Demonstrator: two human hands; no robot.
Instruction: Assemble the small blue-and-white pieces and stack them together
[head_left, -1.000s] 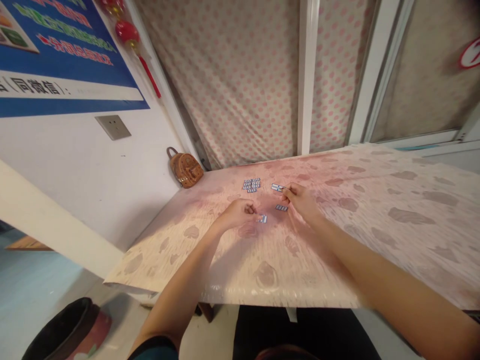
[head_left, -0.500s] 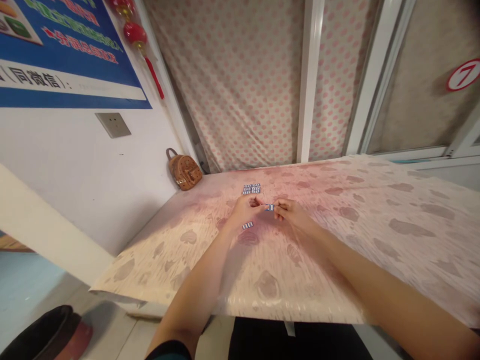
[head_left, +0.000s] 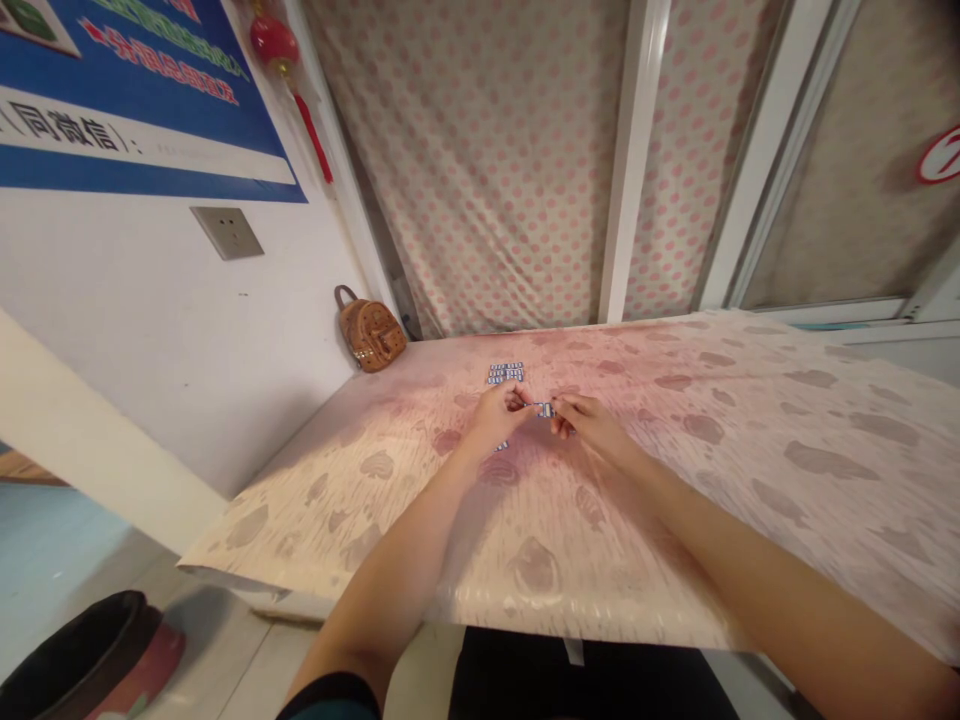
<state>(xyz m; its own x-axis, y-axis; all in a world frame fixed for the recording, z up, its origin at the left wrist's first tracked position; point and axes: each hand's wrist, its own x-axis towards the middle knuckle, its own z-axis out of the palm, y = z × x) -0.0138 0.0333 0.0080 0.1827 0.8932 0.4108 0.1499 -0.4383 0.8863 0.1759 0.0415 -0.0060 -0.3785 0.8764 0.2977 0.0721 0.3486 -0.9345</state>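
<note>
Between my two hands, just above the table, is a small blue-and-white piece [head_left: 547, 410], too small to name more exactly. My left hand [head_left: 501, 412] pinches its left end, thumb pointing right. On its right end, the fingers of my right hand [head_left: 586, 420] are closed. Behind my left hand lies a block of similar blue-and-white pieces [head_left: 505, 372], laid out in rows. A short strip of the same kind [head_left: 502, 446] lies nearer to me, partly hidden by my left wrist.
A patterned cloth covers the table [head_left: 532, 565]. At its back left corner, against the wall, sits a small brown backpack-shaped bag [head_left: 371, 330]. A dotted curtain [head_left: 487, 170] hangs behind the table. On the floor at lower left stands a dark-lined bin [head_left: 90, 655].
Both hands keep their grip on the small piece, which has turned slightly between the fingers. The left hand now covers more of the near strip. The camera view has shifted a little.
</note>
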